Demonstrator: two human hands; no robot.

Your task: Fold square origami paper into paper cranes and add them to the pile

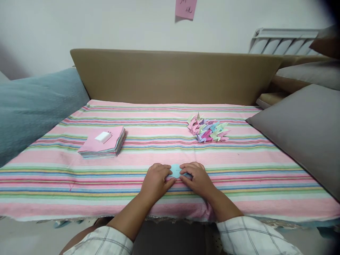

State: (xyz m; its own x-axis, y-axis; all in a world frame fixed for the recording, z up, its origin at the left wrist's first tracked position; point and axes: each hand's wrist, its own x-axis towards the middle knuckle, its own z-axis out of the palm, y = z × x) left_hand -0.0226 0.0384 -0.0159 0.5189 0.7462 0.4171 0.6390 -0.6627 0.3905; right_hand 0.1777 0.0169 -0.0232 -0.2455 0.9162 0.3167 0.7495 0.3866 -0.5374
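Observation:
Between my two hands is a small piece of light blue paper [175, 171], low over the striped cloth near its front edge. My left hand [158, 179] has its thumb and fingers closed on the paper's left end. At the right end, my right hand [197, 177] pinches it in the same way. Fingers cover both ends, so only the middle of the paper shows. A faint dark line runs across it. Beyond my right hand lies a heap of folded paper pieces [208, 130] in pink, purple, blue and pale green.
A stack of coloured paper sheets [102, 145] with a white charger [103, 137] on top lies to the left. Striped cloth [148, 122] covers the surface. A brown backrest [172, 76] stands behind, a blue cushion [39, 102] at left, grey cushions [305, 120] at right.

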